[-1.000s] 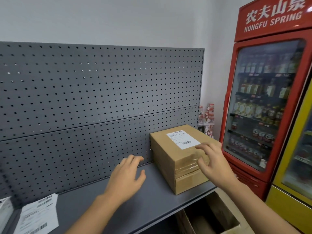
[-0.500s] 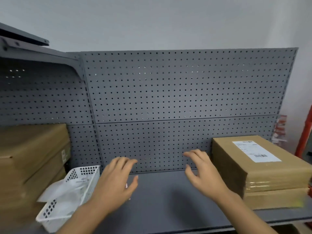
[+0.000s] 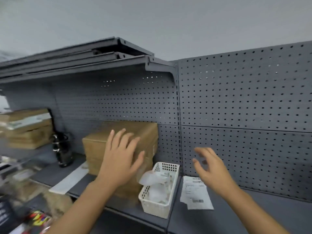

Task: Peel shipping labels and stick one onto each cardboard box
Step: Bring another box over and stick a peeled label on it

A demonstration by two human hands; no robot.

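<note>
Holding crumpled plastic, white basket stands beside cardboard box — left hand and right hand released.

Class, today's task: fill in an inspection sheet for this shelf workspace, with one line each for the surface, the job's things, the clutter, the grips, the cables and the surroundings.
Surface: grey metal shelf, partly covered.
Job's things: cardboard box standing on the shelf, no label visible on it; label sheet lying flat just right of the basket; stacked boxes at far left.
Clutter: white basket of crumpled wrappers beside the cardboard box; dark bottle to its left; blurred items at lower left.
Grips: left hand fingers spread in front of the cardboard box, contact unclear; right hand loosely curled above the label sheet, holding nothing.
Cables: nothing seen.
Surroundings: grey pegboard behind, upper shelf overhead, plain wall.
</note>
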